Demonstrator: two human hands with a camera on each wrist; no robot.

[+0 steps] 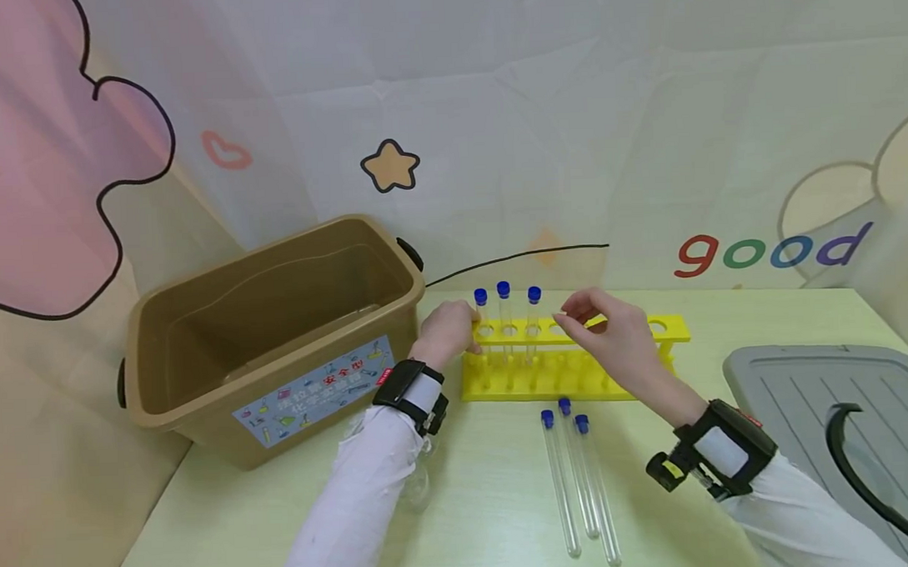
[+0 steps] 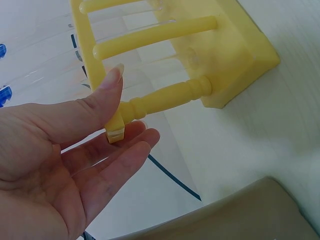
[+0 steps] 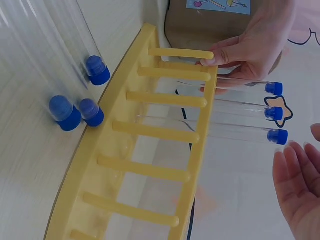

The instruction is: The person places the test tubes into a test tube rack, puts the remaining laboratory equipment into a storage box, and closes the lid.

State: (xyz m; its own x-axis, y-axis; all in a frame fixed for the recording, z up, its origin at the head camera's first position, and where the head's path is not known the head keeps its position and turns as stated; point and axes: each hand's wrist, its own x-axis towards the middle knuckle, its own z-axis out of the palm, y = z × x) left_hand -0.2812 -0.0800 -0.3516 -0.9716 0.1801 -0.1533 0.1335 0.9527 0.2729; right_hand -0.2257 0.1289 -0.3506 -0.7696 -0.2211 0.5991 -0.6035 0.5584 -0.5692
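Observation:
A yellow test tube rack (image 1: 518,387) stands on the table. Three clear test tubes with blue caps (image 1: 503,289) are upright in its left holes. My left hand (image 1: 446,330) grips the left end of the rack's top bar. In the left wrist view, the thumb (image 2: 109,87) lies on one side of that bar and fingers on the other. Over the middle of the rack is my right hand (image 1: 617,336), its fingers loosely bent with nothing between them. In the right wrist view those fingertips come close to the nearest capped tube (image 3: 276,136).
Three more blue-capped test tubes (image 1: 561,488) lie in front of the rack. To the left is a brown bin (image 1: 277,390) with a label. A grey lid (image 1: 789,405) with a black handle lies at the right. Clear glassware (image 1: 416,487) shows partly under my left forearm.

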